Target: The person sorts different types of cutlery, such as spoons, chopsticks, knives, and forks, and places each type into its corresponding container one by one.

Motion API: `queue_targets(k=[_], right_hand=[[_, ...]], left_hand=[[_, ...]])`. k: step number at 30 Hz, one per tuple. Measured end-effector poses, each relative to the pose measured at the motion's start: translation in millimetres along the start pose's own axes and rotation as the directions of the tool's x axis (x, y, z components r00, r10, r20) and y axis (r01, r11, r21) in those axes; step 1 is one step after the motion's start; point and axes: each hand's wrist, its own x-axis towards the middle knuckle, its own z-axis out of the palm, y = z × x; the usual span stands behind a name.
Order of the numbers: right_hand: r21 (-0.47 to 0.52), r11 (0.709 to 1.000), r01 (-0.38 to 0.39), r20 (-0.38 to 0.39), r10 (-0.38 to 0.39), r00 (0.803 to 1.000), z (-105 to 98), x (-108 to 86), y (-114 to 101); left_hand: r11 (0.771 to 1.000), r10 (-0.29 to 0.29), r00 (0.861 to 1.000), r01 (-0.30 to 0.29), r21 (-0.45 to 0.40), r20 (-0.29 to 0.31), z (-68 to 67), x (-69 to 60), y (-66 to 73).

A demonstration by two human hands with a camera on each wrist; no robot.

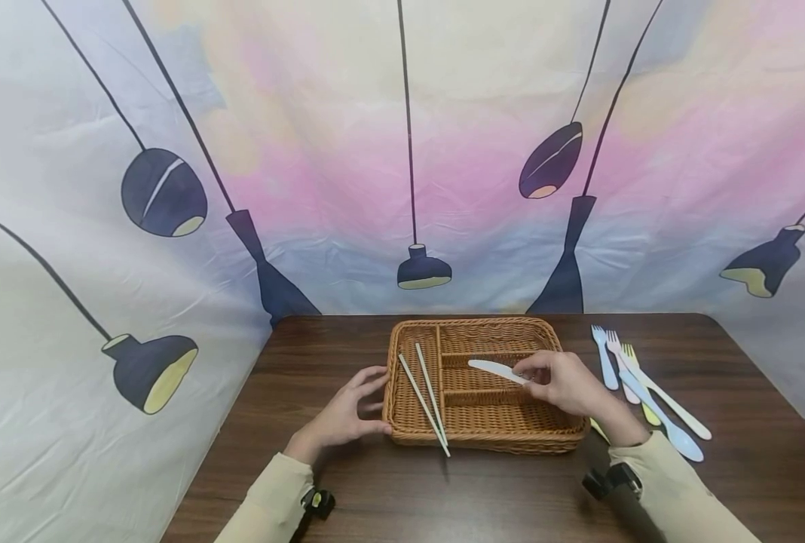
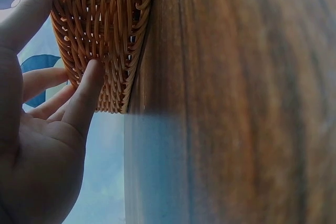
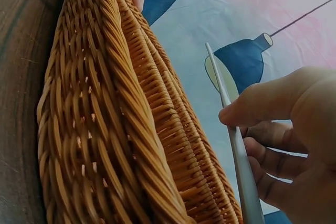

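Your right hand [image 1: 565, 381] pinches a pale knife [image 1: 494, 368] between thumb and fingers; the knife is over the right-hand compartments of the wicker basket [image 1: 511, 437], and the right wrist view shows it raised above the rim. Its tip points to your left and slightly away from you; its long axis runs mostly left to right, nearly in line with the basket's long side, with the held end a little nearer you.

Your left hand [image 1: 344, 409] has its fingers spread and relaxed; they touch the basket's left end, with the thumb at the near corner. In the long left compartment lie two chopsticks [image 1: 420, 396]; they point away from you, and their near ends draw together and stick out over the front rim.

On the counter [image 1: 511, 498], right of the basket, three forks [image 1: 604, 358] point their tines away from you; a blue spoon [image 1: 684, 443] turns its bowl toward you.
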Motion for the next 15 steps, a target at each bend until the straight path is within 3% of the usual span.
queue_targets(k=[7,15], right_hand=[[0.026,0.999,0.034,0.042,-0.035,0.998,4.5,-6.3,-2.8],[0.004,0.992,0.126,0.071,-0.126,0.989,13.1,-9.5,-3.7]], left_hand=[[1.0,-0.002,1.0,0.002,0.004,0.0,-0.1,-0.4,0.9],[1.0,-0.001,1.0,0.001,0.01,-0.005,-0.8,-1.1,2.4]])
